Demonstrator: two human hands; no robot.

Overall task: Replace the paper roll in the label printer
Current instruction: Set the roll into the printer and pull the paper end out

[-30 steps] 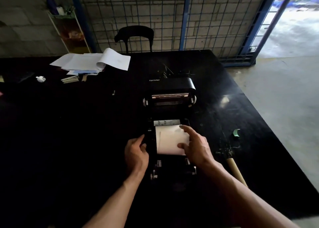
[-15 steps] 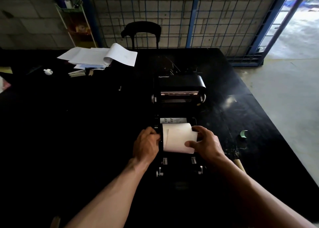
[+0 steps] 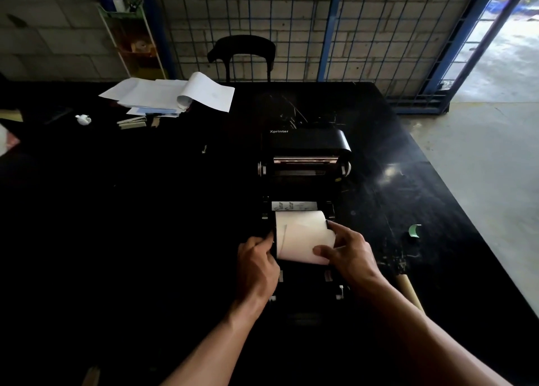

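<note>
I see the white paper roll (image 3: pixel 303 235) lying in the open bay of the black printer (image 3: pixel 304 149), on its side, with its axis from left to right. The printer lid stands tipped up behind the bay. The printer sits on a black table (image 3: pixel 116 239).

My right hand (image 3: pixel 350 254) grips the roll at its right end: the thumb presses on the front face and the index finger curls over the upper right edge, so the fingers are spread around the paper. My left hand (image 3: pixel 256 264) is at the left end of the roll with bent fingers close together. The tips are in shadow, so I cannot tell if they hold the roll or the black part beside it.

To the right of the printer lie a small green scrap (image 3: pixel 414 230) and, nearer to me, a cardboard tube (image 3: pixel 409 293). At the far left of the table is a pile of papers (image 3: pixel 163 96), and behind the table stands a dark chair (image 3: pixel 242 54).
</note>
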